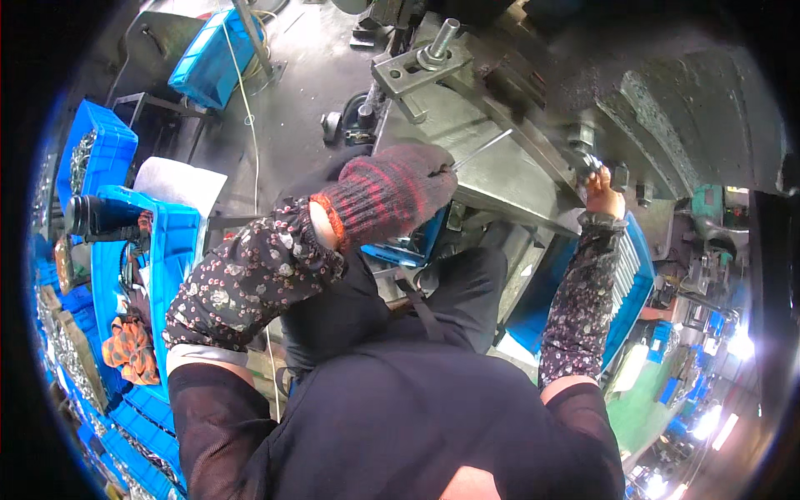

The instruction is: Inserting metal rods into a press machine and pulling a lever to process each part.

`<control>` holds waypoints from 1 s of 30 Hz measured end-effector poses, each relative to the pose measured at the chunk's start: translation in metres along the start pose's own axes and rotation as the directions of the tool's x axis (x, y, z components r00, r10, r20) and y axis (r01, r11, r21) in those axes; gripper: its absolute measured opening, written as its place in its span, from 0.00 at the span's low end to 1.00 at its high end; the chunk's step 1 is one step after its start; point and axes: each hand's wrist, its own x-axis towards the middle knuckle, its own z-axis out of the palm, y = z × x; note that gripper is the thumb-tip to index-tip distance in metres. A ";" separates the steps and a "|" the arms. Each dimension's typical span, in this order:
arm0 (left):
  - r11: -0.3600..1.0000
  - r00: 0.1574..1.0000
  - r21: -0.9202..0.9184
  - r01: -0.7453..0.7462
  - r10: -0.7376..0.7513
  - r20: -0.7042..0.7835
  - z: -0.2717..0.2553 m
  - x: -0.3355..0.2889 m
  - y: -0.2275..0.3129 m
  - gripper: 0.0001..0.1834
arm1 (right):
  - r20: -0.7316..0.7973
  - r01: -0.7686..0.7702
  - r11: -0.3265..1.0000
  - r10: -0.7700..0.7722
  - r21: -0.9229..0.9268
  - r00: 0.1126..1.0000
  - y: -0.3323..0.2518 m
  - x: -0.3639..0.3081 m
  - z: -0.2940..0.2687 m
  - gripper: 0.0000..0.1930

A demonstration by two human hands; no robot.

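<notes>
I see my left hand (pixel 407 182) pinching one rod (pixel 485 148), slanting toward the table's (pixel 498 180) right edge; right hand's (pixel 604 197) grip, I can't tell.

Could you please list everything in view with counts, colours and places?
machine: 1, dark grey, upper right
metal plate: 1, grey, upper centre
clamp bar: 1, grey, top centre
bolt: 1, silver, on clamp bar
left crates: 3, blue, left to upper left
bins: uncountable, blue, lower left
right crate: 1, blue, right
sheet: 1, white, left
cloth: 1, orange and dark, left
cord: 1, white, upper left
thin rod: 1, silver, centre
metal parts: unclear count, silver, right
sleeves: 2, black floral, both sides
left grip: 1, red-black glove, holding thin rod
right grip: 1, seemingly ungloved, at metal parts
</notes>
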 end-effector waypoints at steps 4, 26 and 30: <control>0.998 0.998 0.005 -0.067 0.066 0.022 0.002 0.005 -0.006 0.16 | -0.055 -0.229 0.972 0.232 0.057 0.971 -0.014 0.004 0.001 0.08; 0.977 0.978 0.055 -0.206 0.207 -0.008 0.013 -0.014 0.012 0.14 | -0.362 0.104 0.980 -0.036 0.169 0.932 -0.001 -0.031 0.023 0.10; 0.984 0.977 -0.111 0.136 -0.115 0.180 0.013 -0.019 0.020 0.13 | -0.477 0.140 0.987 -0.161 -0.080 0.864 -0.016 -0.108 -0.002 0.08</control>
